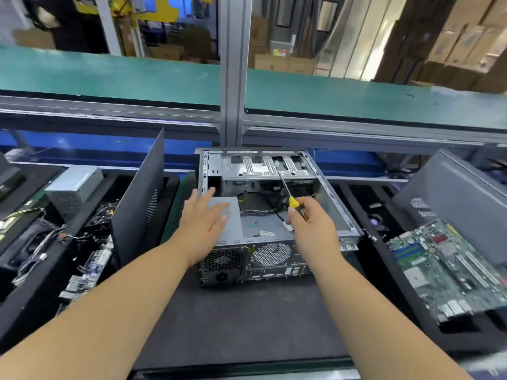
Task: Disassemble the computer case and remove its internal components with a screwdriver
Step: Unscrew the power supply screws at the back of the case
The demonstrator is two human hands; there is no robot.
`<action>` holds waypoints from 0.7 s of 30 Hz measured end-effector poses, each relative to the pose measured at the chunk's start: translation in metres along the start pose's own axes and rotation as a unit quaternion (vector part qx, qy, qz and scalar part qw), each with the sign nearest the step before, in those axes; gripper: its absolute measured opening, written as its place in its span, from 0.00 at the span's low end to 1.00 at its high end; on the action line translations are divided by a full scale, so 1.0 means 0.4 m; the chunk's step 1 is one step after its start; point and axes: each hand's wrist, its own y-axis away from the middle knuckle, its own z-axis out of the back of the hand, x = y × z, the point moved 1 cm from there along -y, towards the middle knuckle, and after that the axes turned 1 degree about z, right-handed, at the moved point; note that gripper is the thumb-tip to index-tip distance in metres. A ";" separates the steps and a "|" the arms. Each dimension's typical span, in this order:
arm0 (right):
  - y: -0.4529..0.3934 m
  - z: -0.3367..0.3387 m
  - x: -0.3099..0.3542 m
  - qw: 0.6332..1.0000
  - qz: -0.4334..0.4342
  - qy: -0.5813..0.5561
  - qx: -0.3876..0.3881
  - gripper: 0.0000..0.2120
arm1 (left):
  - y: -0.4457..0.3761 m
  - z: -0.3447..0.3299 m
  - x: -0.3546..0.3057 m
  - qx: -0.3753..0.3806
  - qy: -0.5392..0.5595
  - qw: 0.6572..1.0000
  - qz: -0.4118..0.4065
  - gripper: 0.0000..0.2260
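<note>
An open grey computer case (333, 193) lies on its side on the dark mat in front of me, rear panel toward me. Inside, a grey power supply (230, 223) sits at the near left, loose cables (263, 211) run across the floor, and a metal drive cage (263, 167) fills the far end. My left hand (203, 218) reaches over the power supply with fingers spread, hovering at or just touching its top. My right hand (310, 223) grips a yellow-handled screwdriver (286, 189), shaft pointing up toward the drive cage.
A black side panel (140, 198) stands upright left of the case. Bins at left hold a removed power supply (74, 187), cables and a board (87, 272). At right a green motherboard (450, 267) lies beside a grey case panel (461, 198). A green conveyor belt (137, 75) runs behind.
</note>
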 end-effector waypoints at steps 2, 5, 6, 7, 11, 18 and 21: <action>0.032 -0.018 0.011 1.000 -0.025 -0.015 0.002 0.04 | 0.024 0.016 -0.001 0.009 0.006 0.996 -0.088 0.17; 0.073 -0.046 0.030 0.998 -0.052 -0.045 0.003 0.04 | 0.047 0.033 0.000 0.065 -0.011 0.987 -0.148 0.17; 0.086 -0.055 0.038 0.997 -0.056 -0.048 0.003 0.04 | 0.050 0.035 0.003 0.084 -0.040 0.983 -0.160 0.19; 0.099 -0.063 0.044 0.997 -0.060 -0.049 0.002 0.05 | 0.053 0.037 0.008 0.098 -0.075 0.978 -0.171 0.22; 0.147 -0.090 0.058 0.995 -0.082 -0.064 -0.001 0.06 | 0.061 0.032 0.017 0.121 -0.155 0.963 -0.183 0.33; 0.214 -0.105 0.051 0.992 -0.114 -0.057 0.001 0.06 | 0.052 0.027 0.029 0.145 -0.168 0.957 -0.189 0.37; 0.234 -0.104 0.052 0.990 -0.126 -0.065 0.001 0.07 | 0.051 0.024 0.036 0.143 -0.173 0.956 -0.191 0.37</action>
